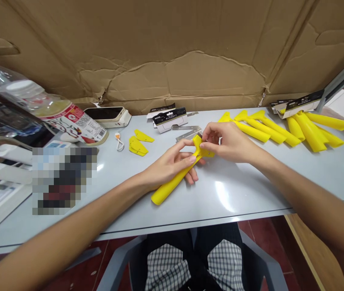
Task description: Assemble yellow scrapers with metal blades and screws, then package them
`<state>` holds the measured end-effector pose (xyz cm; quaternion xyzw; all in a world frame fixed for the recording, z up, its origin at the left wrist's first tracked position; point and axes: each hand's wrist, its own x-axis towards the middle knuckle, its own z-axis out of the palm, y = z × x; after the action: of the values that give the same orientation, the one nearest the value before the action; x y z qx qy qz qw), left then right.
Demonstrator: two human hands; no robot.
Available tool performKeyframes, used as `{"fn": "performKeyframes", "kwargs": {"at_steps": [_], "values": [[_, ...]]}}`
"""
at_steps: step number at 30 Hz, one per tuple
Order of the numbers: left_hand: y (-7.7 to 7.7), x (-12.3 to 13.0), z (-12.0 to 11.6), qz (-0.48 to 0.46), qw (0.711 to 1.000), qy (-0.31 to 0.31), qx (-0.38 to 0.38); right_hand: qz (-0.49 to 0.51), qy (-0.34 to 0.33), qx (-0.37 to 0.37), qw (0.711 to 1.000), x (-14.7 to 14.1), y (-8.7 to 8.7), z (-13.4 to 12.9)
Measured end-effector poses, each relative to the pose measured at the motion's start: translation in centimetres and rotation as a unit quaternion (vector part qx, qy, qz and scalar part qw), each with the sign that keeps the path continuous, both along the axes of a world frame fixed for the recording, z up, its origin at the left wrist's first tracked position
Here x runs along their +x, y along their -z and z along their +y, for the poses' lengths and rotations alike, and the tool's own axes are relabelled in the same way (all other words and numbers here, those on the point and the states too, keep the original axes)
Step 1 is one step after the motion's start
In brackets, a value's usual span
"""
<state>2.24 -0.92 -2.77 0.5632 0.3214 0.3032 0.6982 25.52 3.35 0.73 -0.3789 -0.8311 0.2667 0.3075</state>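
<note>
My left hand point(172, 163) is wrapped round a yellow scraper handle point(172, 185), tilted with its round butt toward the table's front edge. My right hand point(228, 141) pinches the head of the same handle between thumb and index finger. A small dark edge shows beside those fingertips, too small to name. Below the right hand, a flat yellow plate part point(208, 153) with a hole is partly hidden. Just beyond the hands lie several thin metal blades point(186, 133). Loose yellow plates point(138, 147) rest on the table to the left.
Several yellow handles point(281, 131) lie in a row at the right, beside more yellow scrapers point(311, 131) with a printed card point(303, 104). Printed cards point(170, 119) stand at the back. A phone point(108, 116), short cable point(119, 142) and bottle point(77, 121) are leftward. Cardboard point(172, 52) walls the rear.
</note>
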Motion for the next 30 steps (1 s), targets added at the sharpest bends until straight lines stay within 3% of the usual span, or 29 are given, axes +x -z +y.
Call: {"fn": "performKeyframes", "kwargs": {"at_steps": [6, 11, 13, 15, 18, 21, 26, 30], "values": [[-0.2, 0.5, -0.3, -0.014, 0.998, -0.048, -0.025, 0.024, -0.005, -0.027, 0.999, -0.5, 0.6, 0.0], [-0.3, 0.5, 0.0, -0.044, 0.991, -0.105, -0.075, 0.002, 0.022, -0.036, 0.999, 0.7, -0.9, 0.2], [-0.2, 0.4, 0.4, -0.069, 0.985, -0.120, -0.100, -0.086, 0.059, 0.004, 0.995, 1.9, -1.9, 0.6], [-0.1, 0.4, 0.7, -0.091, 0.979, -0.132, -0.122, -0.227, 0.101, 0.034, 0.968, 3.3, -2.6, 1.2], [-0.1, 0.4, 1.0, -0.106, 0.973, -0.151, -0.142, -0.388, 0.141, 0.000, 0.911, 4.9, -2.8, 2.3], [-0.2, 0.3, 1.0, -0.107, 0.973, -0.152, -0.134, -0.449, 0.142, -0.043, 0.881, 5.4, -2.1, 3.0], [-0.1, 0.3, 0.8, -0.101, 0.978, -0.138, -0.118, -0.405, 0.121, 0.001, 0.906, 5.1, -0.6, 3.3], [-0.1, 0.4, 0.7, -0.098, 0.979, -0.135, -0.117, -0.332, 0.100, 0.025, 0.937, 5.0, -0.9, 3.1]]}}
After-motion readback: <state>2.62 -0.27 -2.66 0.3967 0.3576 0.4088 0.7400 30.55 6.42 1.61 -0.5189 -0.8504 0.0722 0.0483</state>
